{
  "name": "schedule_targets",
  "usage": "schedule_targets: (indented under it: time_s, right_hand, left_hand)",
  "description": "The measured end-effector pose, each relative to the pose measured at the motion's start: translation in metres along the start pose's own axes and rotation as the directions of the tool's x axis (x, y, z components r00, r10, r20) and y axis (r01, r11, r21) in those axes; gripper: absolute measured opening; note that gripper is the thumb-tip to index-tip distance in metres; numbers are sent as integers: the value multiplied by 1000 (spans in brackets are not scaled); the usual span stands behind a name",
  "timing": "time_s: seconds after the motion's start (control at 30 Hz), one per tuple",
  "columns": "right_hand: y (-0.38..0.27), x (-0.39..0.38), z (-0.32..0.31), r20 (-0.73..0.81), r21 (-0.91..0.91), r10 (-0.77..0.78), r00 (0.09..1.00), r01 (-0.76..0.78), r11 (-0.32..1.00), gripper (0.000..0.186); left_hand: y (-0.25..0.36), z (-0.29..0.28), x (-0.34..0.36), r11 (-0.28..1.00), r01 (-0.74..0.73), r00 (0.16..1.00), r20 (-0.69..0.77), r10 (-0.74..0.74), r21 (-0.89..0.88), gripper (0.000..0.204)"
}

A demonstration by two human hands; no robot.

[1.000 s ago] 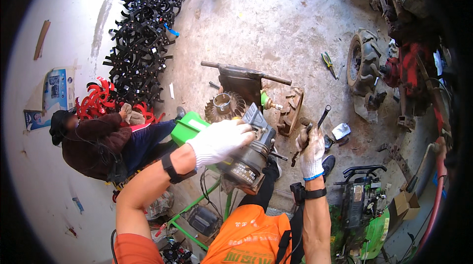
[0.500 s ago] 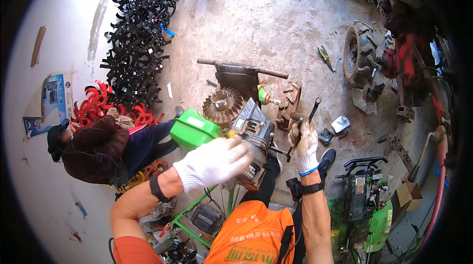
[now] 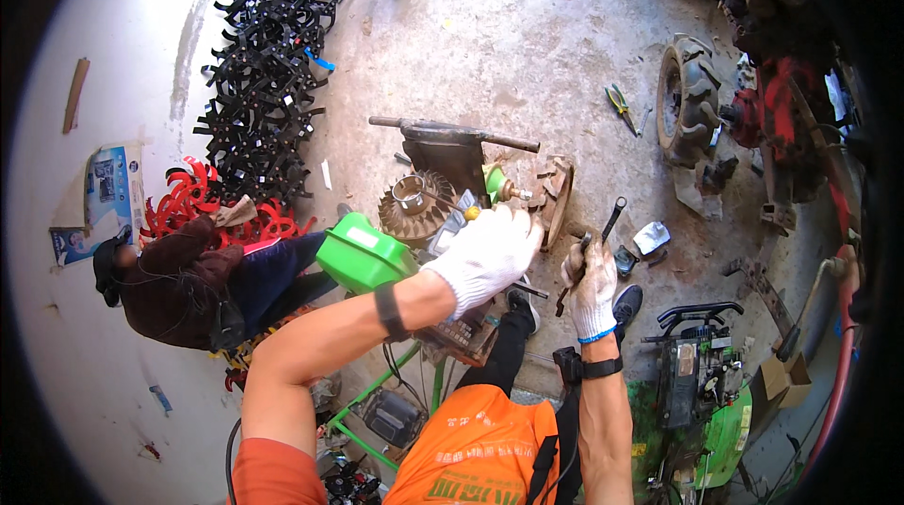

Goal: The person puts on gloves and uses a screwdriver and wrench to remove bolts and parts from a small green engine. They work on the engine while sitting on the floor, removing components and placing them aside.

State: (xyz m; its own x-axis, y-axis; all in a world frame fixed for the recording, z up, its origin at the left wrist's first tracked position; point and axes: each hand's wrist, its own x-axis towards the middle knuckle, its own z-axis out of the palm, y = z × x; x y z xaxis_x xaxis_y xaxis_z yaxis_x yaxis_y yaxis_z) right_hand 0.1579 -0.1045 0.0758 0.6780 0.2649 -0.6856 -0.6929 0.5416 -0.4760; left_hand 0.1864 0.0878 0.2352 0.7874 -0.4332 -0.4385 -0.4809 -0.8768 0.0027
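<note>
My left hand [image 3: 494, 246], in a white glove, reaches over the small engine [image 3: 450, 333] and hides much of it. Its fingers are curled by a yellow-handled screwdriver [image 3: 471, 213], whose thin shaft points toward the finned flywheel [image 3: 411, 207]. A green fuel tank [image 3: 365, 255] sits beside the engine, left of my wrist. Off to the right, my right hand [image 3: 591, 288] wears a soiled white glove and is closed around a dark ring wrench [image 3: 616, 208]. A second dark tool shows at those fingers, its kind unclear.
Another person [image 3: 184, 288] bends at the left by piles of black tiller blades [image 3: 254, 90] and red ones [image 3: 188, 203]. Pliers [image 3: 620, 109] and a tractor tyre [image 3: 686, 100] lie on the right floor. A green machine [image 3: 702, 392] stands lower right.
My left hand has moved right and farther out across the engine, with the yellow handle shifting along. My right hand has dropped slightly, turning the wrench a little.
</note>
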Motion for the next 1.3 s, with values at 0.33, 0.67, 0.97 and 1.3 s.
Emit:
schedule_targets:
  time_s: [0.33,0.67,0.97,1.3]
  right_hand:
    - [-1,17,-21,46,-63,-50,998,52,997,50]
    - [-3,20,-20,64,-39,-58,996,61,997,50]
    - [-3,19,-15,50,-86,-40,998,45,995,52]
    - [-2,9,0,28,-87,-29,999,31,996,45]
  left_hand:
    - [13,-3,42,998,55,998,3,-55,-41,31]
    - [-15,48,71,986,108,984,127,-124,125,18]
    - [-41,59,83,990,136,964,225,-143,47,15]
    - [-52,18,24,978,84,975,216,-42,-190,20]
